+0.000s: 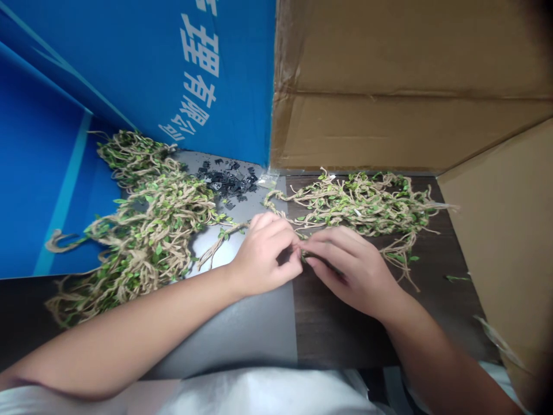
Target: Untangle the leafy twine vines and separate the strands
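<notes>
My left hand [268,253] and my right hand [352,265] meet at the middle of the table, their fingertips pinched close together. Between them they grip a leafy twine strand [228,232], a tan cord with small green leaves whose frayed tail sticks out left of my left hand. The exact spot under the fingertips is hidden. On the left lies a large tangled heap of leafy twine strands [162,225]. Just beyond my right hand is a second, flatter pile of such strands [367,204], lying roughly sideways.
Small black plastic pieces [228,180] are scattered at the back, near a bit of clear plastic [268,181]. A blue panel [233,75] with white lettering rises at the left and back. Cardboard walls [367,127] close off the back right and right side.
</notes>
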The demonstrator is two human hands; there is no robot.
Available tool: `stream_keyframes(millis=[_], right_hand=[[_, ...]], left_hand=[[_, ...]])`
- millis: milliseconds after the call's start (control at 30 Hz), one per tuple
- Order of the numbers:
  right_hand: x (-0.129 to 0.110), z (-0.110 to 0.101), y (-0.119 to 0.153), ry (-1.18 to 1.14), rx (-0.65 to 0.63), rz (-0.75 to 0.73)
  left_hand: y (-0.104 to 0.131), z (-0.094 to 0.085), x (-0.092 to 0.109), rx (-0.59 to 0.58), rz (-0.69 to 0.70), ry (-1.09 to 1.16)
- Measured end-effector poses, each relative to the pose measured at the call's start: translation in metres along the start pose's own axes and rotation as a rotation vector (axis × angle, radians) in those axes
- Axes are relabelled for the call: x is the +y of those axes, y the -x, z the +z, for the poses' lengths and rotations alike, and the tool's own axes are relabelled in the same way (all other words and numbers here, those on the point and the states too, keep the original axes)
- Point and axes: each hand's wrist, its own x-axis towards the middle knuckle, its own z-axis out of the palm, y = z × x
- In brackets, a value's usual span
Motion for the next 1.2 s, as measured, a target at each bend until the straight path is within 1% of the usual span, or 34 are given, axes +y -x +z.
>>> stream_keyframes(millis=[100,200,300,400,567,633,733,867,933,1200], right_hand=[[-0.0002,-0.0021,0.0007,0.072,0.001,-0.051],[0.0,-0.0031,0.001,0.106,0.016,-0.042],[0.0001,-0.0029,0.0006,0.088,0.022,-0.017],[-0.0007,-0.0032,-0.001,-0.001,0.054,0.044],[-0.002,-0.0046,-0.002,-0.297,0.107,0.184],[-0.0015,-0.0041,-0.0009,-0.341,0.114,0.211],[-0.0001,-0.0026,0.0006,-0.257,0.109,0.192],[0.0014,-0.0016,0.0,-0.117,0.033,0.107],[0.0018,-0.0017,-0.0008,-0.112,0.019,0.1],[0.0018,-0.0021,-0.0009,-0.193,0.066,0.147]], left_hand=[[0.0004,0.0007,-0.0008,-0.016,-0.005,0.003],[0.0004,0.0008,-0.0005,-0.039,-0.014,0.011],[-0.0002,0.0003,0.0003,-0.045,-0.015,0.018],[-0.0007,-0.0001,0.0004,-0.032,-0.018,0.025],[-0.0006,0.0002,-0.0006,-0.015,-0.017,0.048],[-0.0006,0.0002,-0.0008,-0.009,-0.022,0.056],[-0.0005,0.0,-0.0013,0.004,-0.031,0.062],[-0.0001,-0.0005,-0.0017,0.01,-0.045,0.056],[0.0001,-0.001,-0.0012,0.005,-0.053,0.062],[0.0004,-0.0009,0.0014,-0.032,-0.044,0.061]])
